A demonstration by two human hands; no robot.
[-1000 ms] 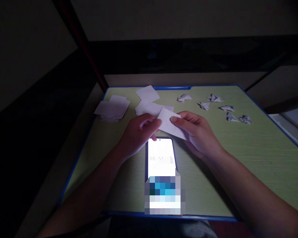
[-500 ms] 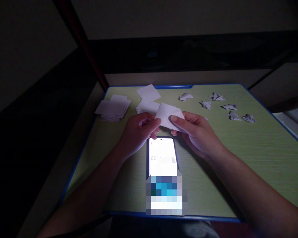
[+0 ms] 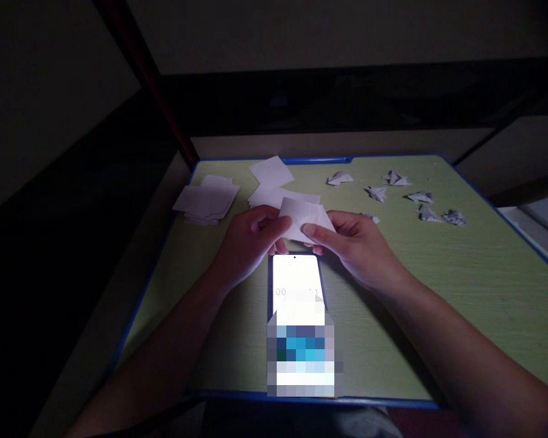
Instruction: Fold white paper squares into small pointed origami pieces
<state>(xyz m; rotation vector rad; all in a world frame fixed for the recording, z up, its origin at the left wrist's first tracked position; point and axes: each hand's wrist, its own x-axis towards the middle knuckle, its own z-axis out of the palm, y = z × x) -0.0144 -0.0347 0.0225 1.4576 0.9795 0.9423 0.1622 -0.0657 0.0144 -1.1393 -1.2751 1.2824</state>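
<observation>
A folded sheet of white paper (image 3: 300, 214) is held up between both hands, above the top end of a lit phone (image 3: 296, 274). My left hand (image 3: 256, 237) pinches its left edge, thumb on the near face and fingers behind. On the other side, my right hand (image 3: 354, 243) grips the paper with the thumb pressed flat near its lower middle. Some fingertips of both hands show below the paper; the rest are hidden behind it. Loose white sheets (image 3: 270, 171) lie just beyond the hands.
A stack of white paper (image 3: 205, 199) lies at the table's left. Several small folded paper pieces (image 3: 396, 178) are scattered at the back right. The green table (image 3: 438, 292) has a blue rim; its lower middle, with the phone, is partly pixelated.
The paper has turned a little and moved slightly left and down. My right hand has shifted left, its thumb closer to the left one. Another folded piece now shows behind my right hand.
</observation>
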